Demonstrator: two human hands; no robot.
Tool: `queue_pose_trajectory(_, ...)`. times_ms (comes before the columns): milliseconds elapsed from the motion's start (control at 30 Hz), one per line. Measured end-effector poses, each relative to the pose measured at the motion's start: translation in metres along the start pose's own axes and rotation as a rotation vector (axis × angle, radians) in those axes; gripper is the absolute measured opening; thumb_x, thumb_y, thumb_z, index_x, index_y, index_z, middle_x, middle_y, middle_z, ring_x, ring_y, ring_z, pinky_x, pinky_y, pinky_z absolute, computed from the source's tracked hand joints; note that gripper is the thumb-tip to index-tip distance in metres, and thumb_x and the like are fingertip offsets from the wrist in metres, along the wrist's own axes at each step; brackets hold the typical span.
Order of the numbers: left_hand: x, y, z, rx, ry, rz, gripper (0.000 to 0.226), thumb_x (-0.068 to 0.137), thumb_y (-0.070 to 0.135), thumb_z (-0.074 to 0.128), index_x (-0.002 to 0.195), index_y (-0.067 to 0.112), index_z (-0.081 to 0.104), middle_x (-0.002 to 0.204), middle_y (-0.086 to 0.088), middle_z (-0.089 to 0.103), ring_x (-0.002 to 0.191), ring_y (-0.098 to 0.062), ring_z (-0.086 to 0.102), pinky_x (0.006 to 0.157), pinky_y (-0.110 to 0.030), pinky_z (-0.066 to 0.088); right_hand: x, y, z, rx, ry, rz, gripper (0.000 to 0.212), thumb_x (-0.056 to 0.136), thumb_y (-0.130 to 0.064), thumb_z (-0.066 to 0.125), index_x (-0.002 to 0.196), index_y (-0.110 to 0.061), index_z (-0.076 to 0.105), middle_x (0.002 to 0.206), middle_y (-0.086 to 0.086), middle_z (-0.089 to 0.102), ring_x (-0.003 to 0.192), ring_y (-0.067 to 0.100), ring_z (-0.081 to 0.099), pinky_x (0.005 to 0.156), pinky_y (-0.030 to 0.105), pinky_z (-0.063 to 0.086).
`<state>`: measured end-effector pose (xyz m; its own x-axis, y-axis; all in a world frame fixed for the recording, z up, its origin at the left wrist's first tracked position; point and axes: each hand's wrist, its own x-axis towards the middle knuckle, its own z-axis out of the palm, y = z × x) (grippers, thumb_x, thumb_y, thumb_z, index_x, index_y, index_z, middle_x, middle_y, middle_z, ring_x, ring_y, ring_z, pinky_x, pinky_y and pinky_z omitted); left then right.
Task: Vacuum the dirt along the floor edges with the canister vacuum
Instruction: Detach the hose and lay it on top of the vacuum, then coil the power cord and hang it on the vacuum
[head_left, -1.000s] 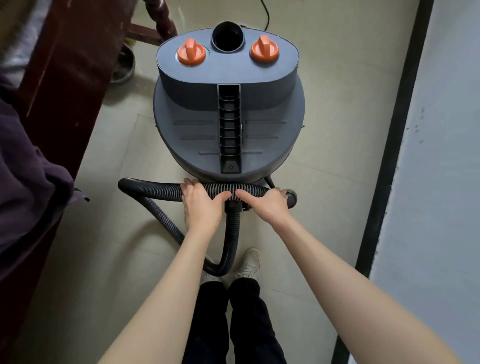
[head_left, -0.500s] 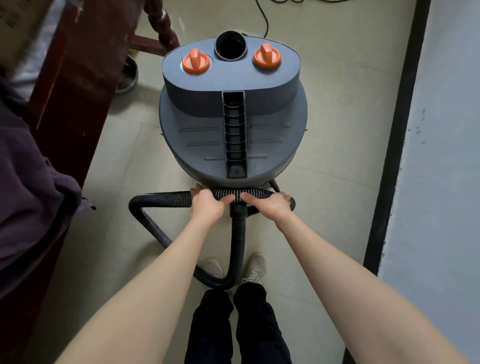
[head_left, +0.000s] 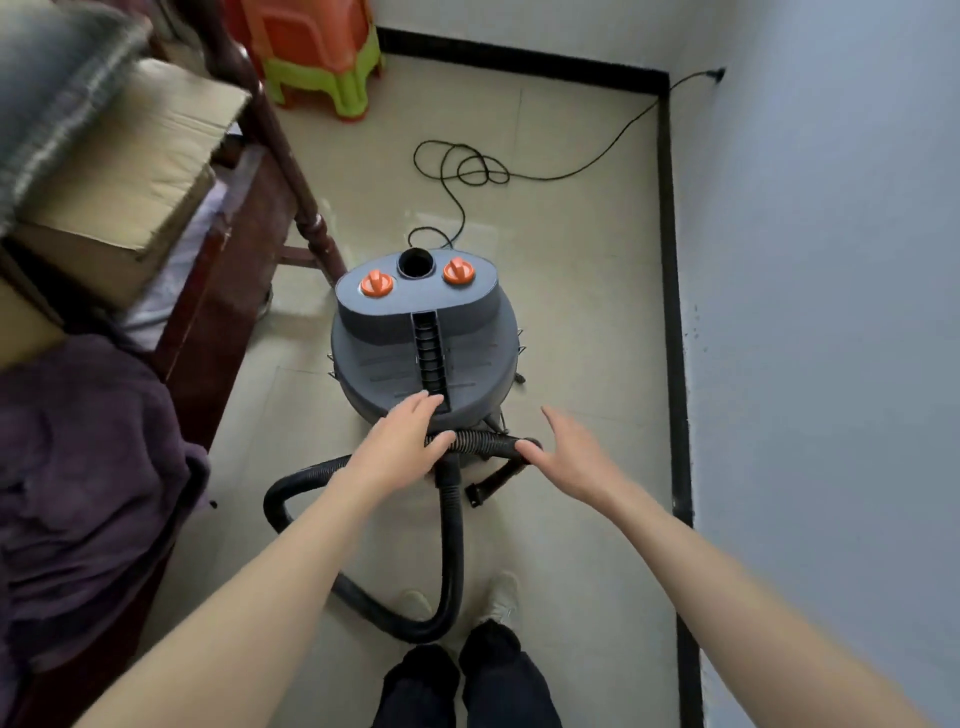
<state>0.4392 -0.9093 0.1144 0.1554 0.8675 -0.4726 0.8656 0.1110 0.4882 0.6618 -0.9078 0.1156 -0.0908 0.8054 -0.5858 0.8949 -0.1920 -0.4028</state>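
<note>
A grey canister vacuum (head_left: 423, 332) with two orange knobs stands on the tiled floor ahead of me. Its black ribbed hose (head_left: 452, 519) lies across the canister's near side and loops down to the floor by my feet. My left hand (head_left: 402, 441) is over the hose, fingers straight and reaching onto the canister's lid. My right hand (head_left: 569, 449) hovers open just right of the hose end, thumb near it. A black nozzle piece (head_left: 491, 483) lies on the floor under the hose.
A black baseboard (head_left: 670, 312) runs along the right wall and the far wall. The black power cord (head_left: 467, 166) coils on the floor toward a wall socket. A dark wooden bed frame (head_left: 223, 291) with purple bedding, a cardboard box (head_left: 124, 171) and stacked plastic stools (head_left: 317, 52) stand on the left.
Both hands have let go of the hose and opened. My view has pulled back and up, so the canister looks farther off and the far corner shows.
</note>
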Motion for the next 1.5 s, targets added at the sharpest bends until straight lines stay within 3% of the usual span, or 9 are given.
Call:
queue_pose_trajectory(133, -0.017, 0.061, -0.063, 0.13, 0.181, 0.175, 0.065, 0.095, 0.045, 0.047, 0.15, 0.021, 0.023, 0.157, -0.001, 0.021, 0.144, -0.02, 0.019, 0.115, -0.046, 0.023, -0.039, -0.01, -0.084, -0.171, 0.179, -0.136, 0.076, 0.096, -0.053, 0.05, 0.156, -0.017, 0.019, 0.161, 0.006, 0.025, 0.147, 0.022, 0.023, 0.118, 0.044, 0.021)
queue_pose_trajectory(233, -0.024, 0.109, -0.103, 0.285, 0.271, 0.274, 0.067, 0.095, 0.052, 0.04, 0.152, 0.029, 0.013, 0.159, 0.002, 0.013, 0.147, -0.022, 0.007, 0.118, -0.047, 0.01, -0.066, -0.01, -0.151, -0.271, 0.34, -0.215, 0.08, 0.094, -0.059, 0.046, 0.157, -0.024, 0.011, 0.165, 0.004, 0.013, 0.151, 0.021, 0.012, 0.12, 0.05, 0.01)
queue_pose_trajectory(367, -0.026, 0.177, -0.133, 0.306, 0.383, 0.29, 0.067, 0.093, 0.058, 0.032, 0.151, 0.036, 0.007, 0.16, 0.006, 0.006, 0.147, -0.019, -0.003, 0.117, -0.046, -0.001, -0.088, 0.014, -0.233, -0.399, 0.516, -0.286, 0.082, 0.094, -0.064, 0.04, 0.157, -0.029, 0.002, 0.166, 0.004, 0.004, 0.152, 0.023, 0.004, 0.12, 0.053, 0.003)
queue_pose_trajectory(500, -0.015, 0.253, -0.129, 0.246, 0.507, 0.302, 0.068, 0.093, 0.054, 0.039, 0.152, 0.032, 0.01, 0.16, 0.004, 0.008, 0.147, -0.019, -0.001, 0.117, -0.047, -0.001, -0.103, 0.06, -0.286, -0.454, 0.603, -0.304, 0.084, 0.092, -0.067, 0.039, 0.157, -0.03, -0.001, 0.166, 0.004, -0.003, 0.152, 0.023, -0.001, 0.119, 0.053, -0.002)
queue_pose_trajectory(733, 0.017, 0.351, -0.094, 0.175, 0.511, 0.379, 0.066, 0.094, 0.052, 0.039, 0.151, 0.031, 0.012, 0.16, 0.003, 0.01, 0.147, -0.018, 0.0, 0.117, -0.044, -0.003, -0.101, 0.139, -0.332, -0.339, 0.64, -0.254, 0.086, 0.089, -0.069, 0.039, 0.157, -0.032, 0.0, 0.166, 0.002, 0.002, 0.152, 0.021, 0.001, 0.12, 0.048, -0.003)
queue_pose_trajectory(1000, 0.114, 0.38, -0.117, 0.194, 0.466, 0.352, 0.066, 0.095, 0.051, 0.04, 0.152, 0.031, 0.013, 0.16, 0.005, 0.011, 0.147, -0.017, 0.0, 0.117, -0.042, -0.001, -0.011, 0.152, -0.388, -0.319, 0.662, -0.228, 0.085, 0.091, -0.068, 0.037, 0.156, -0.032, -0.002, 0.166, 0.003, 0.002, 0.152, 0.021, -0.001, 0.12, 0.046, -0.005)
queue_pose_trajectory(1267, 0.289, 0.374, -0.179, 0.192, 0.376, 0.277, 0.065, 0.096, 0.05, 0.04, 0.152, 0.03, 0.014, 0.159, 0.004, 0.012, 0.147, -0.017, 0.001, 0.117, -0.042, 0.001, 0.154, 0.135, -0.478, -0.358, 0.6, -0.161, 0.08, 0.095, -0.064, 0.036, 0.157, -0.031, -0.003, 0.166, 0.004, 0.0, 0.152, 0.021, -0.001, 0.12, 0.046, -0.007)
queue_pose_trajectory(1500, 0.432, 0.406, -0.253, 0.195, 0.312, 0.317, 0.063, 0.097, 0.048, 0.039, 0.152, 0.028, 0.014, 0.159, 0.004, 0.013, 0.147, -0.016, 0.001, 0.119, -0.04, 0.001, 0.279, 0.126, -0.57, -0.404, 0.561, -0.105, 0.077, 0.097, -0.061, 0.034, 0.157, -0.03, -0.002, 0.166, 0.004, -0.001, 0.152, 0.022, -0.001, 0.119, 0.045, -0.009)
